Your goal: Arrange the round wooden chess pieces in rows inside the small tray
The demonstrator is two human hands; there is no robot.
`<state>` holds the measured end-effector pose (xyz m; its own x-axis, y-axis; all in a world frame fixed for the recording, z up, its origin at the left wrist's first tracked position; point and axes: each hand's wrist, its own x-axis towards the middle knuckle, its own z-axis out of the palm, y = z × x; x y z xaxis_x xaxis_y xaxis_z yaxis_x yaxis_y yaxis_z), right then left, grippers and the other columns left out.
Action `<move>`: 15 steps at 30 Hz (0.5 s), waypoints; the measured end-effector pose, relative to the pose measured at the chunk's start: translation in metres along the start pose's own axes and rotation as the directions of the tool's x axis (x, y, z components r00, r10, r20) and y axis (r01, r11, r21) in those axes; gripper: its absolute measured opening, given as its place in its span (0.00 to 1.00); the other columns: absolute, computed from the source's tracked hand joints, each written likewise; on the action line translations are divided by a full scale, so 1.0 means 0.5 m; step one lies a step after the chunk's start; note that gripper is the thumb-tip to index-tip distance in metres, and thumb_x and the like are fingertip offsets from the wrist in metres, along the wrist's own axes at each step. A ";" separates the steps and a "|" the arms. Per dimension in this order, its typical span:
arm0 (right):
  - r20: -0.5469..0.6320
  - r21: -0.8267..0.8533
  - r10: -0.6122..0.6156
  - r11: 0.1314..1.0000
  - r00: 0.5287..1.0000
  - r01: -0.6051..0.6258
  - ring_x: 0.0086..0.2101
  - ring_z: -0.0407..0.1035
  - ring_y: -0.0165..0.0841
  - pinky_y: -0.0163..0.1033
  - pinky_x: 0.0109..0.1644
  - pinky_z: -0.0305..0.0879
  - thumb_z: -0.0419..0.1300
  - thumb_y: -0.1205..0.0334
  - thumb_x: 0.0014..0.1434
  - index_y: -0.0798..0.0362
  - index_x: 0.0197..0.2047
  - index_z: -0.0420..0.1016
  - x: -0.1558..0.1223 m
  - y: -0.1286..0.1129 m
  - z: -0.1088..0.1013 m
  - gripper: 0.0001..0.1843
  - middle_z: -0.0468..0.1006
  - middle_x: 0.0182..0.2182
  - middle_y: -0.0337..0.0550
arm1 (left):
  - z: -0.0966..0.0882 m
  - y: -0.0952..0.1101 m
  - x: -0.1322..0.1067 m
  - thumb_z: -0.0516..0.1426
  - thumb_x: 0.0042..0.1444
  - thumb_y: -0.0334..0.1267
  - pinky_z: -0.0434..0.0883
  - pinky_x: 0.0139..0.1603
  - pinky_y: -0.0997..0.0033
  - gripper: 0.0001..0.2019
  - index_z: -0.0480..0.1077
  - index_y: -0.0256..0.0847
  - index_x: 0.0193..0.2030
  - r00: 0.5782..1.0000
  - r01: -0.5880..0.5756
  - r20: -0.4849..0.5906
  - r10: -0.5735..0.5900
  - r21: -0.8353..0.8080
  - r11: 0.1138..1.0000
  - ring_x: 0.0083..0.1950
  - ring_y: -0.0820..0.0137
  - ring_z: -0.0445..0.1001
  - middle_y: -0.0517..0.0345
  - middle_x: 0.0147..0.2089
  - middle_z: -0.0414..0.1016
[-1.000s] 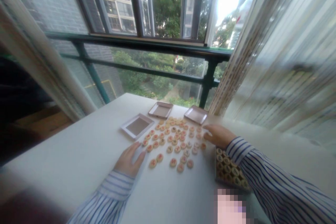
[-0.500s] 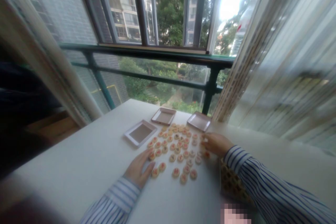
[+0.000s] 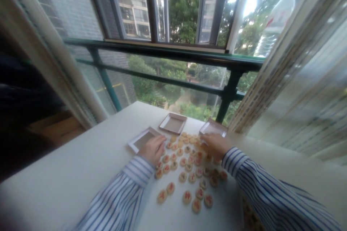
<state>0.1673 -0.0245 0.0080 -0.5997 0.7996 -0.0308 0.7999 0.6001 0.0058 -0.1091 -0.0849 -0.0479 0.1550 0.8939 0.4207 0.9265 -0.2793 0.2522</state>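
Note:
Round wooden Chinese chess pieces [image 3: 189,167] with red or dark characters lie spread over the white table [image 3: 108,166]. At the left edge of the spread is my left hand [image 3: 152,148], its fingers drawn together beside the near-left tray [image 3: 132,147]. Whatever its fingertips hold, if anything, is hidden. My right hand [image 3: 216,144] reaches over the far right pieces, close to the right tray [image 3: 214,127]. Its fingers bend down among the pieces, and blur hides whether one is gripped. A third shallow tray [image 3: 173,123] stands behind the pieces.
Under my right forearm a patterned dark-and-tan object [image 3: 251,211] is mostly covered. Past the table runs a green railing [image 3: 168,48] before the window. A plastic bottle [image 3: 279,18] stands at the upper right, by the curtain [image 3: 298,90].
My left hand has moved up and forward from the near pieces, and its fingers have closed together. My right hand has shifted slightly left over the far pieces. The view has tilted.

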 end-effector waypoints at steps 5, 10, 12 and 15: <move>0.002 -0.013 0.032 0.999 0.999 -0.032 0.40 0.66 0.36 0.38 0.42 0.59 0.46 0.65 0.58 0.55 0.38 0.71 0.016 0.018 0.009 0.13 0.74 0.39 0.49 | 0.037 -0.016 0.107 0.47 0.52 0.33 0.65 0.54 0.63 0.18 0.71 0.38 0.47 0.995 -0.005 0.100 0.001 0.036 0.999 0.51 0.65 0.70 0.49 0.50 0.73; 0.014 -0.011 0.047 0.999 0.999 -0.047 0.43 0.66 0.34 0.35 0.43 0.59 0.46 0.70 0.56 0.55 0.39 0.71 0.018 0.042 0.019 0.13 0.73 0.42 0.48 | 0.061 -0.034 0.123 0.50 0.51 0.33 0.65 0.53 0.60 0.15 0.73 0.42 0.43 0.988 0.018 0.149 -0.030 0.082 0.997 0.51 0.62 0.70 0.50 0.50 0.73; 0.015 -0.019 0.061 0.998 0.998 -0.061 0.42 0.66 0.35 0.36 0.42 0.59 0.46 0.70 0.57 0.56 0.38 0.71 0.016 0.048 0.018 0.14 0.74 0.41 0.49 | 0.059 -0.037 0.124 0.49 0.51 0.32 0.64 0.53 0.59 0.16 0.73 0.41 0.44 0.988 0.037 0.143 -0.051 0.101 0.994 0.52 0.61 0.69 0.49 0.51 0.72; 0.013 -0.034 0.083 0.996 0.996 -0.082 0.41 0.67 0.37 0.38 0.41 0.59 0.46 0.68 0.57 0.57 0.37 0.71 0.011 0.053 0.012 0.13 0.74 0.39 0.51 | 0.051 -0.036 0.129 0.48 0.52 0.32 0.63 0.54 0.59 0.16 0.72 0.42 0.44 0.989 0.057 0.128 -0.071 0.112 0.992 0.52 0.62 0.68 0.50 0.52 0.71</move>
<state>0.1853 -0.0043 0.0020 -0.5310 0.8463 -0.0428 0.8454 0.5325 0.0418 -0.1071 -0.0132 -0.0475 0.1312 0.9492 0.2862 0.9663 -0.1869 0.1770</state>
